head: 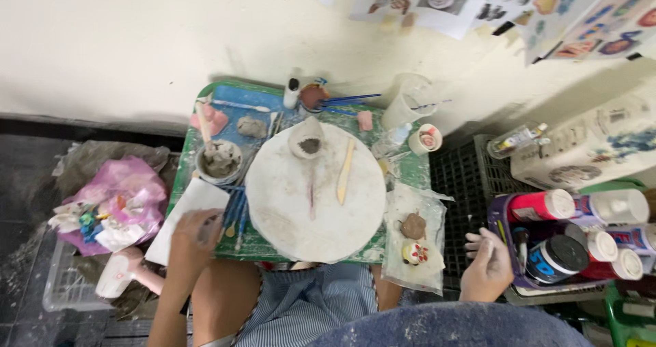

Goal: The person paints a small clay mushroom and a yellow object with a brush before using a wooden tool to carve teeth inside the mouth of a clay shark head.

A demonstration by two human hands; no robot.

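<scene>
My left hand (193, 236) rests on a white sheet (183, 214) at the front left corner of the green table (270, 246), beside several blue-handled brushes (234, 214). Its fingers curl over something small and pale that I cannot make out. My right hand (486, 270) hangs off the table to the right, fingers spread, at the edge of a purple basket (497, 218) of paint bottles. A round white turntable (316, 193) fills the middle of the table, with a small clay cup (307, 140), a wooden modelling tool (346, 170) and a thin pink tool (311, 193) lying on it.
A bowl of grey clay (219, 160) and a clay lump (251, 126) sit at the left. Plastic wrap (414, 237) holds a brown clay piece and a painted figure. Cups and bottles stand at the back. A pink bag (117, 203) lies on the floor at the left, a black crate (465, 183) at the right.
</scene>
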